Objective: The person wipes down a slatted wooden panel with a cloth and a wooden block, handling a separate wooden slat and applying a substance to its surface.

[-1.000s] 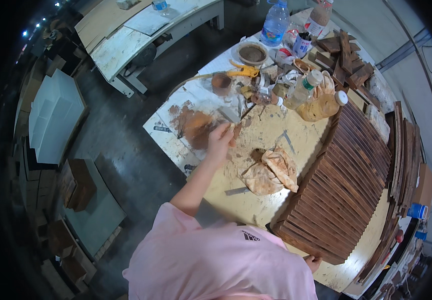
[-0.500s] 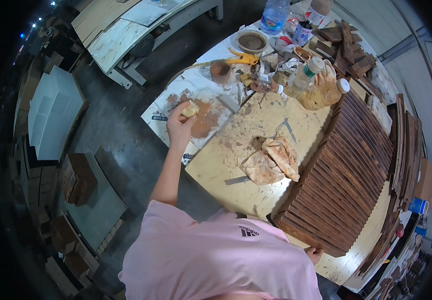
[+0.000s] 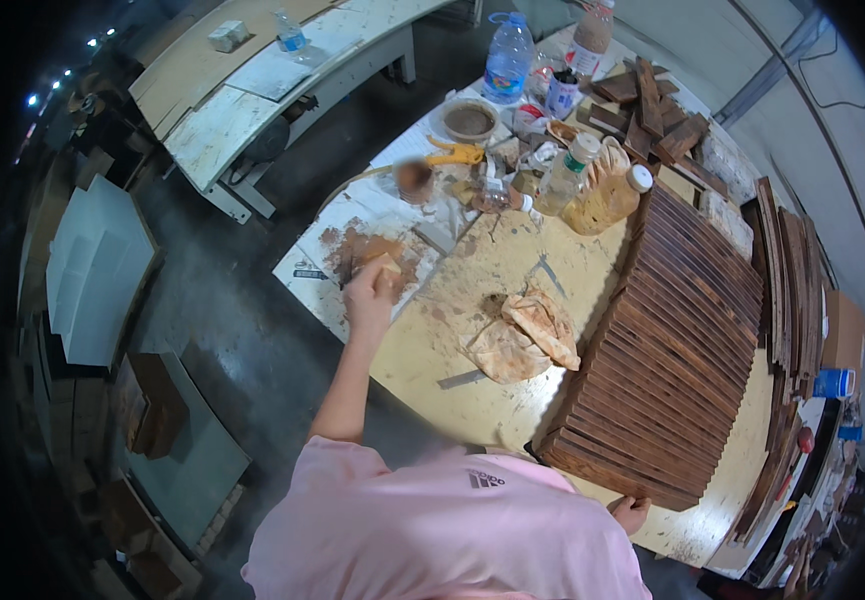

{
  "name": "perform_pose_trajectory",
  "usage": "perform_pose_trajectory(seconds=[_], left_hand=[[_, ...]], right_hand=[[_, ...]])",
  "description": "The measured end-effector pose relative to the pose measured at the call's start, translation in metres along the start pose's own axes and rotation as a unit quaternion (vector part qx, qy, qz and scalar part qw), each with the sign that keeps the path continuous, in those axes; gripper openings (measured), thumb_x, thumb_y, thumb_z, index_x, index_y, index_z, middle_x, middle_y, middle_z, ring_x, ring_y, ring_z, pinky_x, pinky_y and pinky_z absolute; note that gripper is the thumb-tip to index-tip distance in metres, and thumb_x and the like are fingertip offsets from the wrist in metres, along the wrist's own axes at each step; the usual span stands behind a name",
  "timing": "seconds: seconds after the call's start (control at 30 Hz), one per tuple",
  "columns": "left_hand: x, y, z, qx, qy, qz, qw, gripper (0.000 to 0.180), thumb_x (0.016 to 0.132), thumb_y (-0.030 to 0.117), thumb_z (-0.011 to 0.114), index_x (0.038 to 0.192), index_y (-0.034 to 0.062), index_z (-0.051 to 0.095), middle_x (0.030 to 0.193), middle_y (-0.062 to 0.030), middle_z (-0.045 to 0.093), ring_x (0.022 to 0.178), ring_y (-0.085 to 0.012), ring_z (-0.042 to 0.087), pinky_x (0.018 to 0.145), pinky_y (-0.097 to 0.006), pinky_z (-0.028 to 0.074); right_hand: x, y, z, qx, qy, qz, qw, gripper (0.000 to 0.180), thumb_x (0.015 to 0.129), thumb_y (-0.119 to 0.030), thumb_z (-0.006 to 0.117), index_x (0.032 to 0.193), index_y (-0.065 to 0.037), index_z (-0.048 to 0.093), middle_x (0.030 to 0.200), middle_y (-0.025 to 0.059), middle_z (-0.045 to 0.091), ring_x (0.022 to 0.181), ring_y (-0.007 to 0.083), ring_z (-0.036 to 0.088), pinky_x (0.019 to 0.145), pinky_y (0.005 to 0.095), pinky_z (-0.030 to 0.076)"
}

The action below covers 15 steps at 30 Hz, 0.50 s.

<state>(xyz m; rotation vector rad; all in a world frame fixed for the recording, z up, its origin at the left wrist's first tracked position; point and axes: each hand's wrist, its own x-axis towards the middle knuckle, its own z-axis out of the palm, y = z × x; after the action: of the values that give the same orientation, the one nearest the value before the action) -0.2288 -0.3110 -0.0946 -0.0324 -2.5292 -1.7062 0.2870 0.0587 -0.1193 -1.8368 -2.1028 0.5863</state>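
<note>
My left hand [image 3: 368, 297] is closed around a small pale yellow, sponge-like block [image 3: 385, 264]. It is at the near side of a reddish-brown powdery patch [image 3: 373, 248] on the white, stained sheet at the table's left corner. My right hand [image 3: 632, 514] is curled at the table's front edge, beside the near end of a dark brown slatted wooden panel [image 3: 657, 350]. Its fingers are partly hidden, so what they grip cannot be made out. A crumpled, stained cloth [image 3: 512, 345] lies between my hands, left of the panel.
Beyond the patch stand a brown cup [image 3: 414, 181], a round dish [image 3: 469, 119] and a yellow-handled tool [image 3: 454, 153]. Bottles [image 3: 607, 200] and wood offcuts [image 3: 652, 115] crowd the far side. Long dark strips [image 3: 787, 280] lie to the right. Another workbench [image 3: 242, 90] stands far left.
My left hand, still holding the block, has moved nearer to me and to the right relative to the brown patch. The view has shifted slightly. My right hand stays beside the panel.
</note>
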Motion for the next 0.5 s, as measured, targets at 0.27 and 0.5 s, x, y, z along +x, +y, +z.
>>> perform_pose_trajectory(seconds=[0.27,0.5], left_hand=[[-0.057,0.039,0.043,0.063,-0.072,0.170,0.981,0.016,0.091,0.016,0.065,0.101,0.0045,0.071,0.083,-0.0136,0.071,0.076,-0.0277,0.070,0.087,-0.048,0.049],[-0.108,0.069,0.031,0.052,-0.187,0.050,0.980,0.068,0.094,0.018,0.062,0.152,0.0074,0.029,0.089,-0.0143,0.073,0.090,-0.0316,0.070,0.114,-0.056,0.032]], right_hand=[[0.016,0.025,0.026,-0.043,0.032,0.051,0.997,0.029,0.089,-0.019,0.060,0.108,0.001,0.066,0.102,0.0215,0.069,0.092,0.0335,0.065,0.086,0.0415,0.050],[-0.011,-0.016,0.020,-0.032,0.067,0.045,0.996,0.031,0.090,-0.029,0.064,0.106,-0.004,0.072,0.098,0.0167,0.071,0.085,0.0292,0.065,0.080,0.0423,0.050]])
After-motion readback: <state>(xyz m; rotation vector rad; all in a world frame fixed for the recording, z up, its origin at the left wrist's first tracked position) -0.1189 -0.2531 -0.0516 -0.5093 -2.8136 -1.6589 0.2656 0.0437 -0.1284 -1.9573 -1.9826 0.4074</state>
